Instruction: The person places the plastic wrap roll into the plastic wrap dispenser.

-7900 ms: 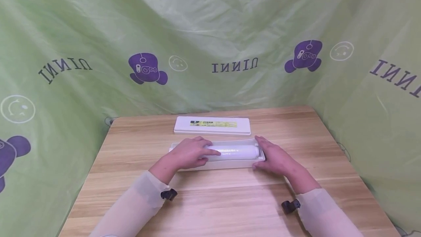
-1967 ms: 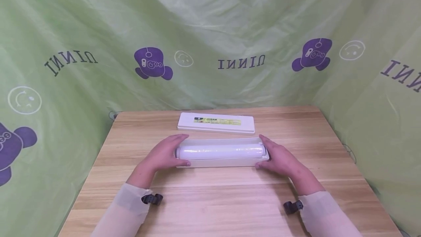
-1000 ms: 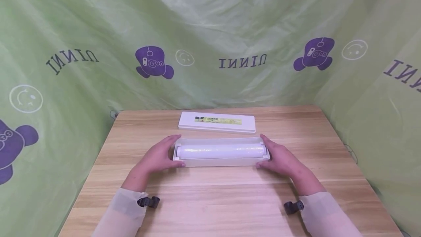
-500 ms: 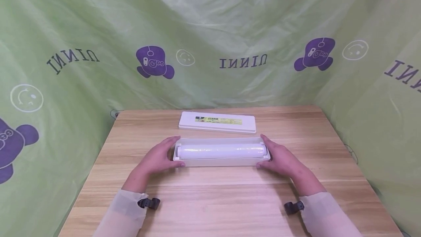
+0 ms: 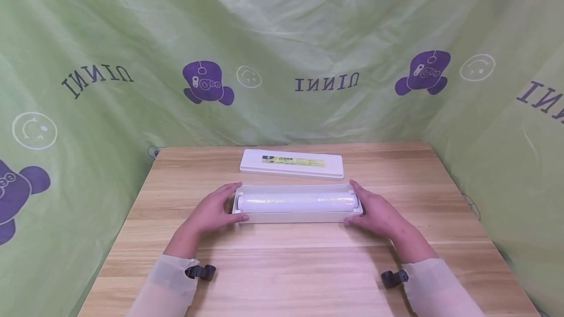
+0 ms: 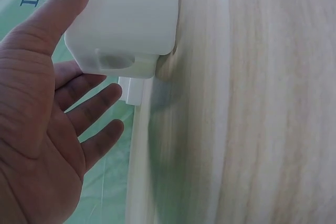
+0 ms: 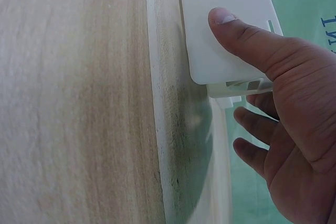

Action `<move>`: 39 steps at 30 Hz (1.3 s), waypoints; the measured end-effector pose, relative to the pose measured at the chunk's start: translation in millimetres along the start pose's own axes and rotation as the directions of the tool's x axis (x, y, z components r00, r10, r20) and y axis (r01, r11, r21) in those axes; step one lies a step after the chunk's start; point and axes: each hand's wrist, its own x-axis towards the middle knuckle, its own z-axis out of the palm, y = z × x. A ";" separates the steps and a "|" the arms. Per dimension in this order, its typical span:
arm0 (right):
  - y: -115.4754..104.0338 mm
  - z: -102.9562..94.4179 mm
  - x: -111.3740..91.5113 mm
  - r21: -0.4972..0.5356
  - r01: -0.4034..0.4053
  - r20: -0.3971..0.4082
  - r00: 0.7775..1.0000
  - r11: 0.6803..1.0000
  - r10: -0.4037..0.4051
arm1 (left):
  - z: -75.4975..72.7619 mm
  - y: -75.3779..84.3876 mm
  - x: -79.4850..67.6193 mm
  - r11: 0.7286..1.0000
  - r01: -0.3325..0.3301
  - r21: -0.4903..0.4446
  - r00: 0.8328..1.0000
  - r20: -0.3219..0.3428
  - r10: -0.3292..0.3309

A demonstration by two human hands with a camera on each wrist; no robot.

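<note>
A long white cling film box (image 5: 296, 217) stands on the wooden table with its top off. Inside it, a shiny roll of cling film (image 5: 297, 202) lies lengthwise. My left hand (image 5: 210, 211) grips the box's left end, thumb on the front wall and index finger around the back. At the opposite end my right hand (image 5: 378, 213) holds the box the same way. In the left wrist view the other fingers (image 6: 97, 109) spread loosely past the end wall. The right wrist view shows the thumb (image 7: 247, 38) pressed flat on the front wall.
Behind the box lies its white lid (image 5: 292, 164), a yellow-green label on top. The wooden table (image 5: 282, 268) ends at green printed curtains (image 5: 273, 121) at the back and both sides. A small dark camera sits at each wrist.
Several seconds ago my left hand lay over the roll; it has since moved left to the box's end. The right hand has stayed at its end. In the last second, almost nothing moved.
</note>
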 end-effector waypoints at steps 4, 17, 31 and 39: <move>-1.6 -0.1 -0.4 0.003 -0.002 0.003 1.000 1.000 0.002 | 2.1 0.6 -0.4 0.999 0.030 -0.033 1.000 -0.007 -0.031; -3.3 -4.8 1.2 0.010 -0.010 0.025 1.000 1.000 0.010 | 2.4 3.2 0.9 0.992 0.065 -0.107 0.998 -0.018 -0.067; -1.5 -9.7 6.1 0.062 -0.009 0.038 0.999 0.998 0.006 | 2.6 0.7 1.9 0.981 0.103 -0.162 0.994 -0.020 -0.107; -0.3 -12.6 7.7 0.069 0.007 0.040 0.999 0.998 -0.010 | 3.6 -0.2 3.0 0.979 0.104 -0.178 0.994 -0.025 -0.110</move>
